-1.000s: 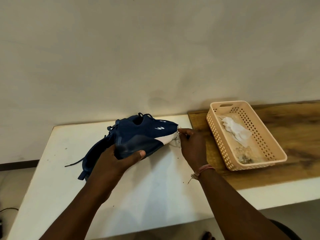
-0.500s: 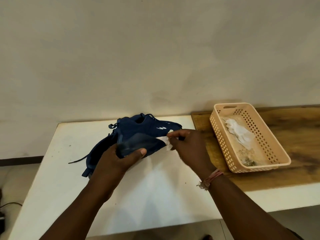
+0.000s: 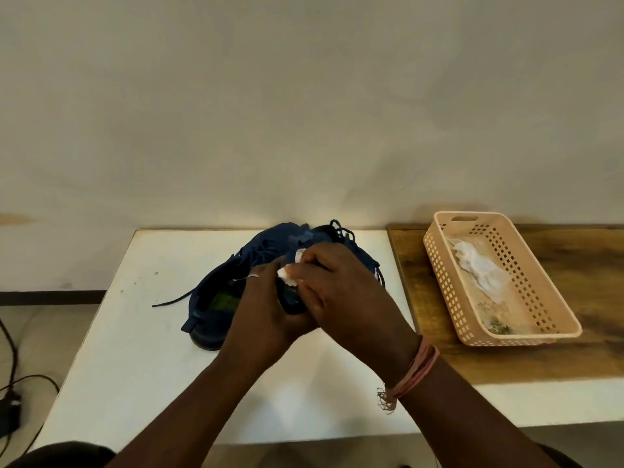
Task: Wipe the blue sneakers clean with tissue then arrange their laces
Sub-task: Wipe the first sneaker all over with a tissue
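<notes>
Wiping is underway: the right hand [image 3: 341, 292] pinches the tissue [image 3: 287, 278] against the sneaker [image 3: 293, 298], which the left hand [image 3: 266, 315] clasps above the desk [image 3: 135, 349]; the other sneaker [image 3: 219, 292] lies just behind. Next probably turning it to rub unwiped fabric.

The left hand [image 3: 266, 315] grips a blue sneaker [image 3: 216, 292] over the white table [image 3: 135, 366] while the right hand [image 3: 341, 298] presses a crumpled tissue [image 3: 287, 276] against it; a peach basket [image 3: 540, 298] sits nearby.
</notes>
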